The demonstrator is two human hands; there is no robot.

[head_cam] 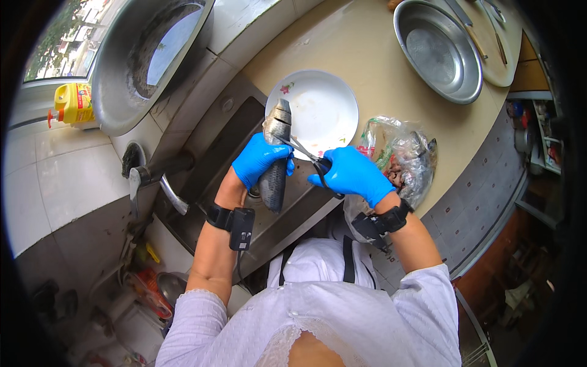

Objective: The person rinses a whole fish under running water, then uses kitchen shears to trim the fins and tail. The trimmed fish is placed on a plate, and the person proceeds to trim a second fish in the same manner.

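Gloved in blue, my left hand (263, 160) grips a whole fish (274, 183) around its middle, above the steel sink (302, 183). Cuts show across the fish near its upper end. My right hand (351, 174), also in a blue glove, holds a pair of scissors (308, 150) by the handles, with the blades touching or very close to the fish's side. Behind the fish a white plate (321, 105) with a flower pattern lies at the counter's edge. A clear plastic bag (415, 174) with fish parts inside sits right of my right hand.
A steel basin (438, 50) stands at the back right, beside a round board (502, 64) bearing a knife and other utensils. At left are the faucet (151, 176), a large metal basin (124, 69) on the ledge and a yellow pump bottle (75, 104).
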